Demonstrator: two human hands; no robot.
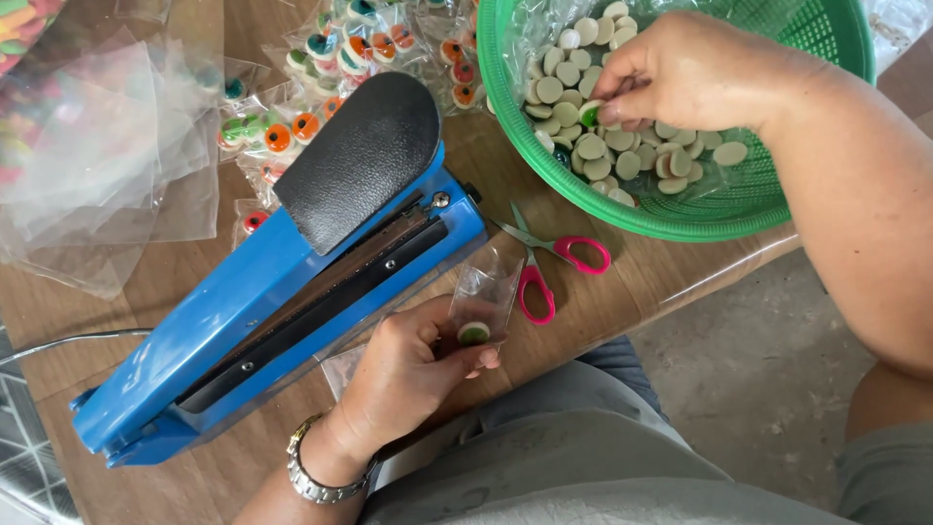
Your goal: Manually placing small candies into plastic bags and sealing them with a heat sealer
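Table: wooden table (622,292) runs under everything; its near edge cuts diagonally by your lap, bare concrete floor (748,369) beyond.
Sealer: blue heat sealer (292,282) lies slantwise, lid closed, its far end almost touching the basket.
Basket: green basket (739,194) overhangs the table edge; its top is cut off.
Right hand: your right hand (680,73) is inside the basket, fingertips pinched on one green-centred candy (589,114) among the pale discs (622,156).
Left hand: your left hand (408,374) grips a small clear bag (483,297), one candy inside.
Scissors: pink-handled scissors (544,262) lie between bag and basket, little room.
Hidden: filled bags (292,126) and loose plastic sleeves (97,156) upper left blur together.
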